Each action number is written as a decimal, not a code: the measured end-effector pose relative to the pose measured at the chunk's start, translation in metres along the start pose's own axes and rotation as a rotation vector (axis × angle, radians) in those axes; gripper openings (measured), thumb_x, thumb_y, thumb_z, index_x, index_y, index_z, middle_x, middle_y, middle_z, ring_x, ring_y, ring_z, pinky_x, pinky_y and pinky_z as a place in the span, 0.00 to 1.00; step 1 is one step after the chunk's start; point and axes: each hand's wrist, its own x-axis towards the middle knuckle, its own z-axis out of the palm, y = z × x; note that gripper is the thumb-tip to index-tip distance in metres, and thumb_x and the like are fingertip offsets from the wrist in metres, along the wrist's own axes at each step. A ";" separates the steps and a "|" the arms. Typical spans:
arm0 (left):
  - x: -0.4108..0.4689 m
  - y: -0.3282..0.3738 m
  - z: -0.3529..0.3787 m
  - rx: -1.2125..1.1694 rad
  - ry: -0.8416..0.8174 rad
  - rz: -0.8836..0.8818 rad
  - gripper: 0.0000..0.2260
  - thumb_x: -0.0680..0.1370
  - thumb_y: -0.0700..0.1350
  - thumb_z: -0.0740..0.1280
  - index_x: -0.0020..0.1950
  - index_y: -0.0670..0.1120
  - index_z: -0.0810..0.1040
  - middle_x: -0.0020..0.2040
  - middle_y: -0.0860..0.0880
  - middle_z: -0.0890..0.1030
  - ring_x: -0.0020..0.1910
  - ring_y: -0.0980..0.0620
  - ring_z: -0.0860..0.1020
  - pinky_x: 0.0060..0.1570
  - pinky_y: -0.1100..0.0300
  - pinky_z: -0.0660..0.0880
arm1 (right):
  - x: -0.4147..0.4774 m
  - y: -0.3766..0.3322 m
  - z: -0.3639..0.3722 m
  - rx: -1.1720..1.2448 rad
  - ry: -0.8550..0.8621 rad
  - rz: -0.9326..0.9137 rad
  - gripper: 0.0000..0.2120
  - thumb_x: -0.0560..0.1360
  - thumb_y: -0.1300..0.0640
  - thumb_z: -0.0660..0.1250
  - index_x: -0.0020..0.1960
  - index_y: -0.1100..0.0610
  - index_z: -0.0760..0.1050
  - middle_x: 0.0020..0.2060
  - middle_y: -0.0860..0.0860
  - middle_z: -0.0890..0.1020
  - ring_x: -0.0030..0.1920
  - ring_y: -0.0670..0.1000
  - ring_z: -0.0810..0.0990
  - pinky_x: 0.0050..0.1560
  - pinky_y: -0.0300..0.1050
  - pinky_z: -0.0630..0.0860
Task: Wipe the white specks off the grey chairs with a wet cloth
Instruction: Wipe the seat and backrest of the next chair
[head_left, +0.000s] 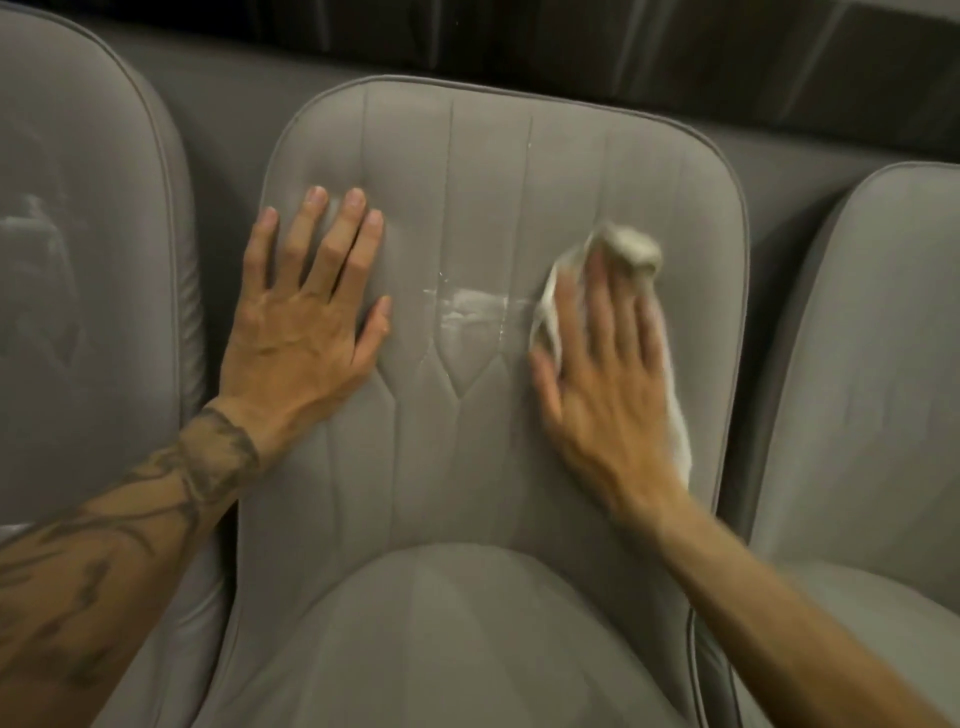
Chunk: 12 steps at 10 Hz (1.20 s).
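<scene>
The middle grey chair (467, 452) fills the view, its backrest stitched with vertical seams. A white smear (470, 306) with small specks sits at the centre of the backrest, and a thin white streak (529, 150) shows higher up. My left hand (306, 312) lies flat on the backrest's left side, fingers spread and straight. My right hand (608, 374) presses a pale cloth (631, 247) flat against the backrest's right side, just right of the smear. The cloth bunches above my fingertips and trails below my palm. This hand is blurred by motion.
A second grey chair (88, 291) stands at the left with faint pale marks on its backrest. A third grey chair (878, 374) is at the right. A grey padded bench back (234, 119) runs behind them, under a dark wall. The middle chair's seat cushion (447, 649) is below.
</scene>
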 end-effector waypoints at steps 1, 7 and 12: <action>-0.001 0.000 0.000 -0.006 0.009 -0.003 0.30 0.86 0.56 0.52 0.85 0.44 0.53 0.85 0.44 0.56 0.84 0.40 0.54 0.82 0.40 0.47 | -0.028 0.005 0.003 -0.036 -0.101 -0.077 0.31 0.87 0.43 0.46 0.85 0.54 0.43 0.85 0.56 0.46 0.84 0.58 0.50 0.84 0.57 0.48; 0.000 -0.014 -0.005 -0.044 0.007 0.051 0.29 0.84 0.54 0.54 0.85 0.47 0.55 0.84 0.46 0.58 0.83 0.41 0.58 0.81 0.40 0.54 | 0.044 0.032 -0.015 0.001 0.113 -0.118 0.29 0.88 0.49 0.46 0.85 0.59 0.43 0.85 0.57 0.47 0.84 0.59 0.50 0.83 0.60 0.51; 0.000 -0.014 -0.004 -0.035 0.007 0.042 0.30 0.84 0.53 0.55 0.85 0.47 0.54 0.85 0.46 0.57 0.83 0.42 0.57 0.81 0.40 0.53 | 0.078 0.035 -0.021 0.017 0.233 0.006 0.30 0.88 0.46 0.49 0.84 0.62 0.51 0.83 0.62 0.54 0.84 0.61 0.52 0.85 0.56 0.47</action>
